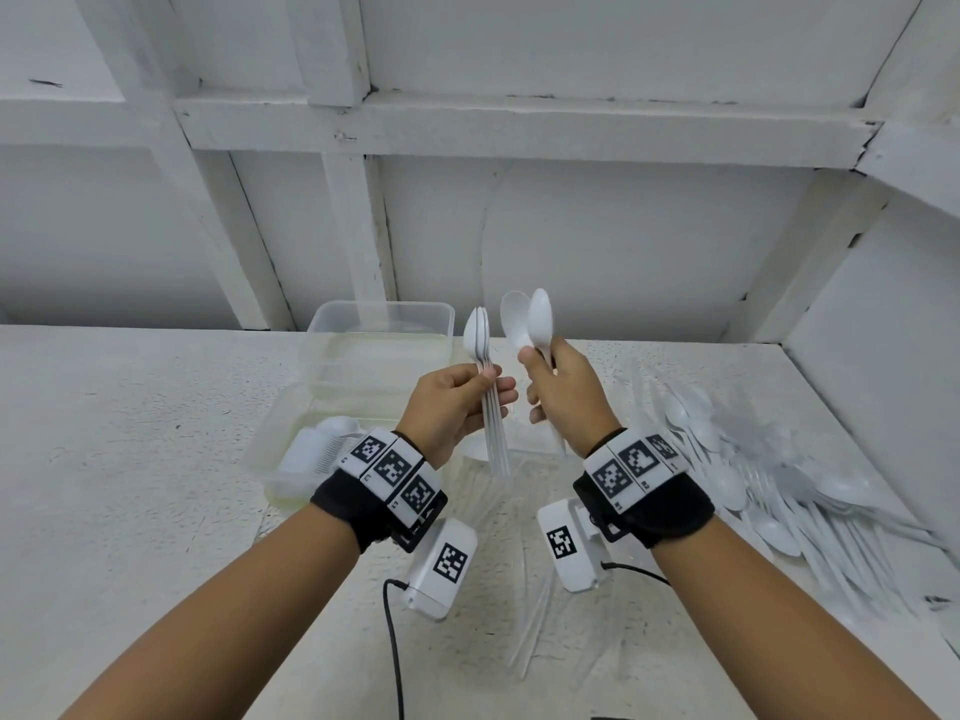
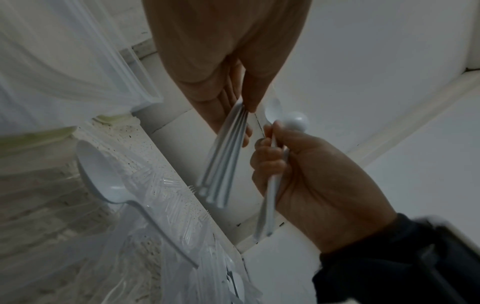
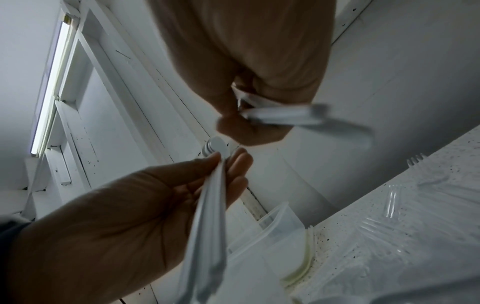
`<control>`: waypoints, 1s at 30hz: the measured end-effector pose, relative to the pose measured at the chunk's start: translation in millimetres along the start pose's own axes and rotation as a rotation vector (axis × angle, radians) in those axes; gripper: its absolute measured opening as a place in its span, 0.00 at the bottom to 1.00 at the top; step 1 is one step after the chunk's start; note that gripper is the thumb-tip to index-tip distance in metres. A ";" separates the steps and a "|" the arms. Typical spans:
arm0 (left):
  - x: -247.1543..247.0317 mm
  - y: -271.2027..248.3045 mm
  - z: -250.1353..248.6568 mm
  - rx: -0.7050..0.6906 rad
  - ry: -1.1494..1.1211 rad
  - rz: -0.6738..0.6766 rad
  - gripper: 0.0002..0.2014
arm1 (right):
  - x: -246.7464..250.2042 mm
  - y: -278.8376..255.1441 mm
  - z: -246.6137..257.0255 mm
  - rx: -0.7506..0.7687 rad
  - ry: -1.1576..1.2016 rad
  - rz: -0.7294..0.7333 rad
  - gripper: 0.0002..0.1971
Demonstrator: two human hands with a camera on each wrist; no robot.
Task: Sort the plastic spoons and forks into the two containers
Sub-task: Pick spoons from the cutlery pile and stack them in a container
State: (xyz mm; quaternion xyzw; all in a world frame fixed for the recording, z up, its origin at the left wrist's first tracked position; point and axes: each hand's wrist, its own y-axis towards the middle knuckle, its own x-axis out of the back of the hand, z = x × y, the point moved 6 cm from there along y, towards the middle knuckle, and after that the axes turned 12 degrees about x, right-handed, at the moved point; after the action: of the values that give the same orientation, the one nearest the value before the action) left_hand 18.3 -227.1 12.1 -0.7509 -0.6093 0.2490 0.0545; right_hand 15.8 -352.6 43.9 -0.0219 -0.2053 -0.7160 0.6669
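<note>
You hold a nested stack of white spoons (image 1: 483,356) upright above the clear containers (image 1: 379,345), and two more white spoons (image 1: 530,319) just right of it. A loose spoon pile (image 1: 769,485) lies well right of the containers.

This looks like a plain, bare work corner set up for recording, not a kitchen or a shop. A wall (image 1: 623,241) of white-painted boards with a framework of thick white beams (image 1: 519,127) fills the upper half of the head view, its paint cracked and chipped at the joints. Below it runs a white speckled tabletop (image 1: 130,433), rough and scuffed, meeting a second painted wall at the right edge of the frame. In the right wrist view a lit tube lamp (image 3: 52,86) runs along the upper left. Both wrists wear black bands with printed marker tags (image 1: 392,467), each with a small white camera box (image 1: 441,566) on a cable.
</note>
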 end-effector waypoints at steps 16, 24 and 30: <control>-6.1 0.6 1.2 0.023 -0.047 0.005 0.06 | -3.9 -0.6 -6.9 0.108 -0.154 -0.074 0.11; -10.3 0.9 2.0 0.021 0.003 0.024 0.09 | -15.6 1.2 -2.3 0.120 -0.119 -0.109 0.12; -7.1 -2.7 3.8 0.066 0.033 0.068 0.08 | -14.3 2.3 3.5 0.043 -0.023 -0.043 0.12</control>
State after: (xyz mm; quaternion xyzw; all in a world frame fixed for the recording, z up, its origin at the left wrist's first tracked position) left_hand 13.3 -234.0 12.0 -0.7731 -0.5738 0.2580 0.0809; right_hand 18.7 -338.0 43.4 -0.0111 -0.2287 -0.7253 0.6493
